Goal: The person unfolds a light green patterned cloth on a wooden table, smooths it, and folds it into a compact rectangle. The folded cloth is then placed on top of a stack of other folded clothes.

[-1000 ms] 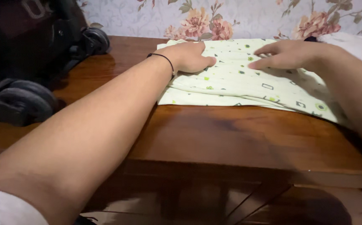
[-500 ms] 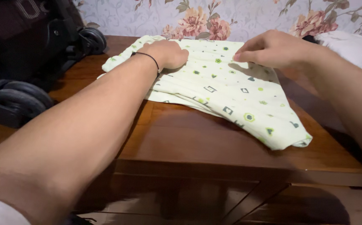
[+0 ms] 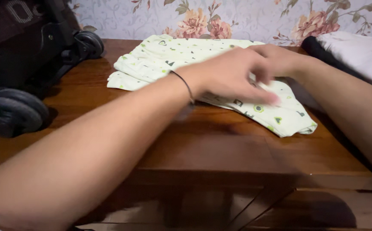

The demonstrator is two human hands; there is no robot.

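A pale yellow-green cloth (image 3: 169, 57) with small green and dark printed shapes lies folded on a dark wooden table (image 3: 220, 145). My left hand (image 3: 231, 77), a thin black band at its wrist, reaches across over the cloth's right part with fingers stretched and blurred. My right hand (image 3: 280, 60) rests on the cloth just behind the left hand, partly hidden by it. Whether either hand pinches the cloth cannot be seen.
A black wheeled frame (image 3: 19, 64) with two wheels stands at the left of the table. A white cloth on something dark (image 3: 357, 51) lies at the far right. Floral wallpaper (image 3: 237, 19) runs behind the table. The table's front edge is close to me.
The cloth has turned and shifted left, its corner now pointing to the front right. My left hand swept from the cloth's left part across to its right part, in front of my right hand.
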